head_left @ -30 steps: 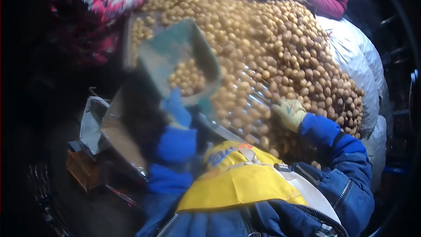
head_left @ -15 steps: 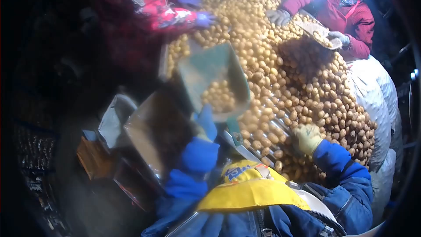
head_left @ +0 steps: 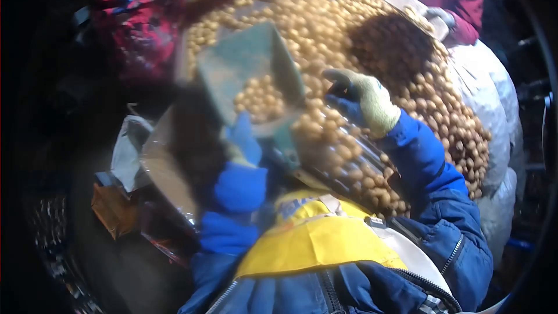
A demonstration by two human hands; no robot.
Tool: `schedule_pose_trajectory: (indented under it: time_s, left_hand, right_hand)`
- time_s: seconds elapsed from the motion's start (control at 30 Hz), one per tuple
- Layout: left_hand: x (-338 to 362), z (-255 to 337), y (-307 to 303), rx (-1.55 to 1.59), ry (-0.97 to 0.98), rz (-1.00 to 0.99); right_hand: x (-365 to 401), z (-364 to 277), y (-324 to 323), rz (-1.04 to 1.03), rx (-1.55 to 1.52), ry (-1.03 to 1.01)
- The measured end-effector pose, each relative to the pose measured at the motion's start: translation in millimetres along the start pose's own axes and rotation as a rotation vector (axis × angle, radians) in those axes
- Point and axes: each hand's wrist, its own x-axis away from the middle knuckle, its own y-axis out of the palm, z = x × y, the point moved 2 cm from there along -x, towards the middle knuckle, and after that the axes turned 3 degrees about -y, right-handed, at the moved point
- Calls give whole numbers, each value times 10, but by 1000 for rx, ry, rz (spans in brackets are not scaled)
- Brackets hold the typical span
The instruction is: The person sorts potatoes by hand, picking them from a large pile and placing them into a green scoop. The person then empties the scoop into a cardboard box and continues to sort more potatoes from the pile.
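Note:
A green scoop (head_left: 232, 61) with a small heap of potatoes (head_left: 260, 100) in it is held tilted over the left side of a big potato pile (head_left: 430, 113). At its near edge, my left hand (head_left: 244, 139) in a blue and yellow glove grips the scoop. My right hand (head_left: 369, 102), in a yellow glove with a dark blue palm, is raised over the potatoes to the right of the scoop. Its fingers are partly bent and apart, with nothing visible in them. Below that hand, potatoes lie on metal bars (head_left: 363, 151).
An open cardboard box with a plastic liner (head_left: 165, 168) stands at lower left, beside a white bag (head_left: 131, 151) and an orange-brown bag (head_left: 114, 209). White sacks (head_left: 482, 99) line the right side. Co-workers' sleeves (head_left: 462, 0) reach in at the top; one holds a pale scoop (head_left: 410, 6).
My right hand has lifted off the near potatoes and moved up and left, its fingers opening. The view has shifted, so the scoop and my left hand appear farther left and higher.

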Motion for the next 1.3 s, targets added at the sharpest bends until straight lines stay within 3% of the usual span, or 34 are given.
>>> schedule_pose_trajectory:
  time_s: [0.07, 0.1, 0.2, 0.33, 0.37, 0.4, 0.43, 0.47, 0.53, 0.6, 0.73, 0.97, 1.07, 1.2, 1.3]
  left_hand:
    - [1, -1, 15, 17, -37, -5]
    - [5, 33, 33, 21, -46, -5]
    - [101, 248, 95, 108, -113, -31]
    - [92, 206, 58, 118, -57, -104]
    - [140, 309, 87, 135, -68, -103]
    - [165, 361, 105, 154, -77, -102]
    - [158, 316, 100, 151, -77, -123]
    - [136, 251, 82, 148, -73, -143]
    - [101, 231, 55, 154, -71, -168]
    - [126, 281, 75, 173, -80, -176]
    - [255, 451, 155, 233, -134, -162]
    - [192, 332, 104, 241, -66, -112]
    - [177, 324, 105, 250, -45, -84]
    - [156, 272, 73, 256, -52, -67]
    - [167, 289, 33, 164, -39, -90]
  right_hand:
    - [98, 160, -132, -89, 72, 241]
    - [134, 409, -129, -38, -87, 294]
    - [245, 609, -167, 242, -289, 79]
    - [697, 623, -364, -36, -121, 440]
    - [817, 438, -454, -145, 220, 320]
    - [954, 528, -410, -201, 331, 194]
    - [1148, 583, -373, -272, 371, 364]
    - [1303, 791, -251, -385, 618, 242]
    - [1452, 639, -222, -320, 651, 244]
    - [1409, 683, -58, -250, 495, 222]
    - [945, 351, 205, -52, 301, 88]
    - [317, 313, 400, 44, 439, -147]
    - [212, 227, 444, -164, 522, -191]
    - [21, 633, 576, -31, 654, -383]
    - [-257, 847, 462, 99, 784, -326]
